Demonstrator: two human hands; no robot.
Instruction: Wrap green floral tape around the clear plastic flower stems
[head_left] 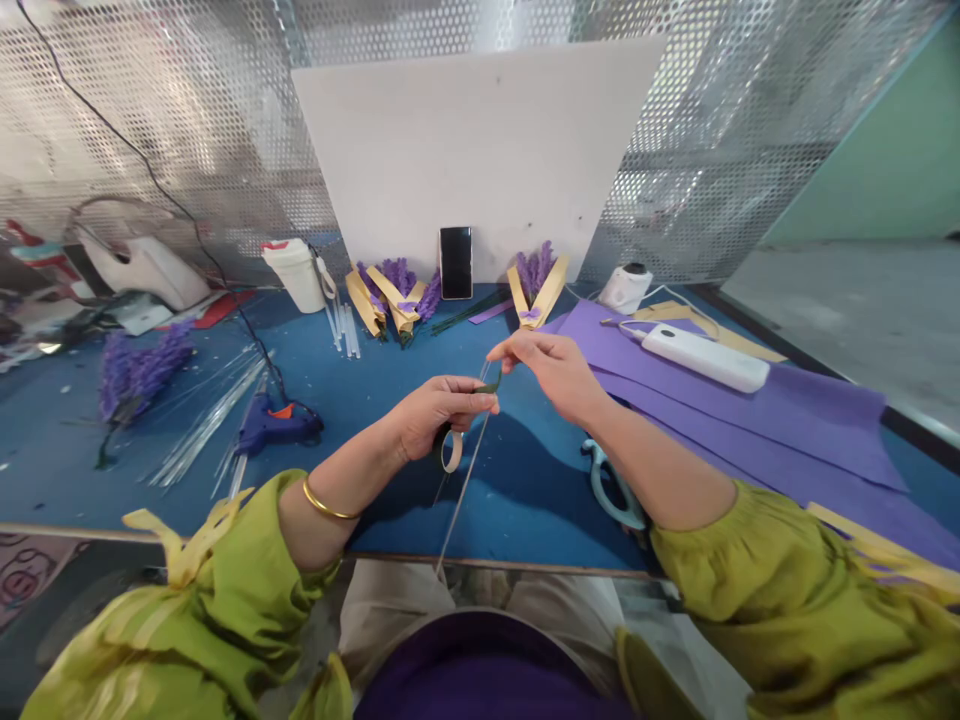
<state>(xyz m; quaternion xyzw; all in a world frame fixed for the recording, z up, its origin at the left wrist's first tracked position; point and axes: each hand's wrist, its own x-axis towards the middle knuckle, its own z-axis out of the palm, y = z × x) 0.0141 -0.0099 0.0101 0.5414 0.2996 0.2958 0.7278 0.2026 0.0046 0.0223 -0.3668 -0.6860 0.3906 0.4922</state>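
Observation:
My left hand (435, 415) is closed, pinching a thin pale wire (469, 475) between thumb and forefinger. A roll of dark green floral tape (452, 452) with a white core hangs under its fingers. From the pinch a short strip of the green tape (492, 386) runs up to my right hand (551, 368), whose thumb and forefinger are closed on its end near the wire's top. The wire slants down past the table edge toward my lap. Exactly how the strip lies around the wire is too small to make out.
A blue glue gun (277, 420), clear stems (214, 415) and purple flowers (142, 370) lie left. Small wrapped bouquets (401, 300) and a phone (456, 262) stand at the back. Light-blue scissors (611, 490), purple sheets (750, 420) and a white power strip (705, 357) are right.

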